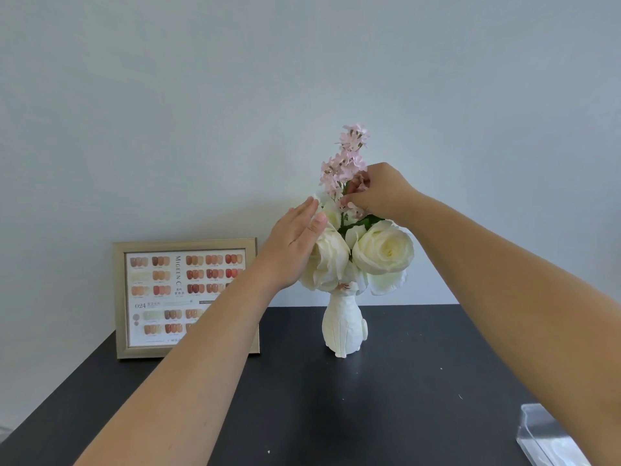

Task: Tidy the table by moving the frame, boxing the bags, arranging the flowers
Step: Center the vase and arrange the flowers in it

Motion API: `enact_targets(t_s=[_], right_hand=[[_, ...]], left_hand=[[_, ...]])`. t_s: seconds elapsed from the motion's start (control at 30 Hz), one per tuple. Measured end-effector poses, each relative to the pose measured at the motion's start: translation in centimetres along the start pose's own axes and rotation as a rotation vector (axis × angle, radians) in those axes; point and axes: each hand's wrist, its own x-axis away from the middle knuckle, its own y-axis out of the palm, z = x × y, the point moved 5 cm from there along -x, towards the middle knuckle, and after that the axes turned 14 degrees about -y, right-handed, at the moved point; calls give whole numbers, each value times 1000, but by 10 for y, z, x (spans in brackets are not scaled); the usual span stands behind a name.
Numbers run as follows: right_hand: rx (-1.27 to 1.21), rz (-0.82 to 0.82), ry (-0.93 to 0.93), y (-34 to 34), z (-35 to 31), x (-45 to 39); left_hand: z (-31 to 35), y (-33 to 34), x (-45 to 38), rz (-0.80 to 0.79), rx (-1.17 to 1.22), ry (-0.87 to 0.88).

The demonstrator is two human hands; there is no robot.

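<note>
A white cat-shaped vase stands on the black table near the wall. It holds white roses and a tall pink flower sprig. My right hand is closed around the lower part of the pink sprig, above the roses. My left hand is flat with its fingers together, resting against the left white rose. A gold picture frame with a nail-colour chart stands upright against the wall at the left; my left forearm hides its lower right corner.
A clear plastic box lies at the table's front right corner, partly behind my right arm. A plain pale wall rises behind the table. The table's left edge runs diagonally at the lower left.
</note>
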Motion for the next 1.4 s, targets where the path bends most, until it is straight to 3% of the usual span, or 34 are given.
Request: enact_targets(t_s=[0.17,0.3,0.37,0.47,0.53,0.6,0.67,0.77,0.83,1.17,1.4], right_hand=[[-110,-101,-12,-5,-10,5],[-473,-142,43,-30,10,21],[-541,-46,115,-41,33,28],[-480,212,200,-47,65,36],[-437,301,315,-44,78,40],[-464,239,454,-34,88,44],[-436,61,529,-23,89,45],[-335,-184,495,-8,81,42],[-274,-249,432,-3,74,37],[-82,-157,308,-10,77,29],[-131,-223,313,-11,72,26]], left_hand=[[-2,0,2,7,35,9],[-11,-8,4,32,64,13],[-16,-12,5,29,87,18],[-18,-18,1,79,116,43],[-20,-26,-7,138,197,-8],[-26,-28,-17,131,327,-119],[-33,-24,-25,79,376,-210],[-40,-20,-31,44,425,-300],[-41,-19,-34,26,461,-296],[-51,-11,-45,13,674,-584],[-53,-3,-37,-218,434,-663]])
